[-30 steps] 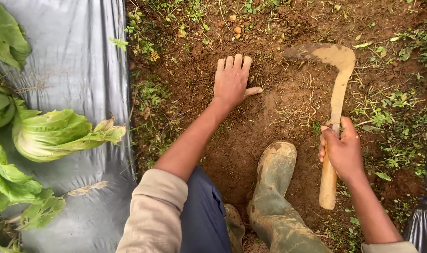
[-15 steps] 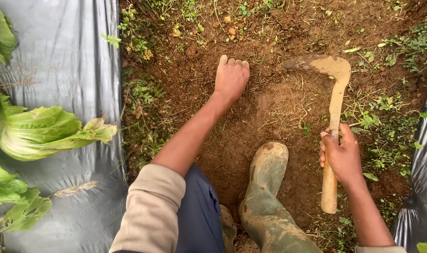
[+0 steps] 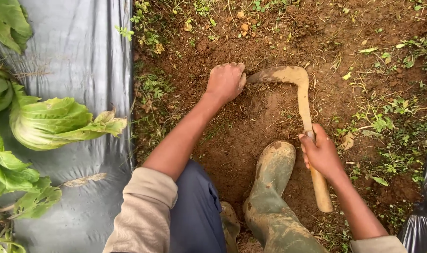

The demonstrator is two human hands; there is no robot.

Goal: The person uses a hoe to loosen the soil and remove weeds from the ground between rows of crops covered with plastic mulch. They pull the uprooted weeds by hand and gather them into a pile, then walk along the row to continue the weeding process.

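In the head view, the person crouched over a strip of bare brown soil (image 3: 269, 117) running between two sheets of grey plastic mulch (image 3: 77, 61), one along the left edge and another just showing at the lower right corner. The middle of the strip lay scraped clean and loose, while small green weeds (image 3: 386, 122) were standing along the right side and a thinner fringe along the edge of the left sheet, so the clearing looked partly done, with the margins left to work.

The left hand (image 3: 226, 82) was clenched into a fist pressed down on the soil near the far middle of the strip; whether it gripped a weed or only dirt could not be told. Its knuckles sat just beside the tip of the curved, soil-caked metal blade with a pale wooden handle (image 3: 303, 100). The right hand (image 3: 320, 152) was closed firmly round the upper part of that handle, the blade lying flat on the ground and hooking left toward the fist.

A mud-smeared green rubber boot (image 3: 269, 187) stood between the arms. Pale green leafy cabbage (image 3: 54, 124) lay on the left sheet.
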